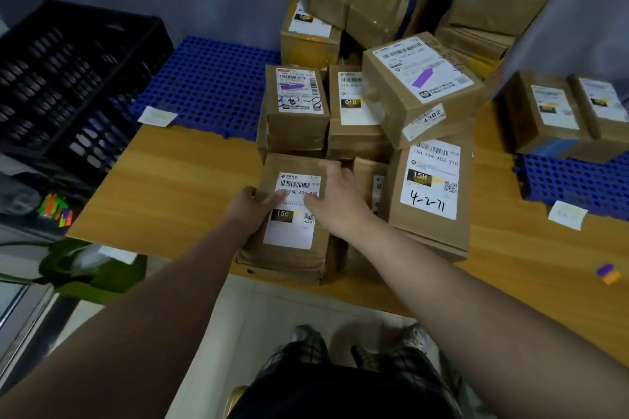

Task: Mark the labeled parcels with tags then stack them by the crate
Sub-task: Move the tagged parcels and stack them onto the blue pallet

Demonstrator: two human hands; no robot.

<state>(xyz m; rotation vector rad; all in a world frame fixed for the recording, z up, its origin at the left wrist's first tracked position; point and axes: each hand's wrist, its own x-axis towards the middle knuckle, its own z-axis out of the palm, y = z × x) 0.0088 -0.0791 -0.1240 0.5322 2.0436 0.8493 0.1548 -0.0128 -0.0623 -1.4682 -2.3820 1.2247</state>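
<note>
The parcel (289, 235) marked "150" lies on top of a low stack at the near edge of the counter (177, 180), with both hands on it. The left hand (253, 204) grips its left edge, thumb curled onto the white label. The right hand (335, 201) lies on its top right part, fingers stretched fairly straight toward the far corner and thumb touching the label; the two thumbs are almost together.

Just right of it is a "15H" parcel (430, 187) with "4-2-71" handwritten on it. Behind stand more stacks; two of these parcels bear a purple tag (422, 76) on the label, and one of them sits tilted. A black crate (68, 78) stands at the far left, beside a blue mat (211, 78). A purple and orange tag pad (607, 273) lies on the counter at the right, well apart from the hands. A bunch of bright tags (56, 209) lies off the counter's left edge.
</note>
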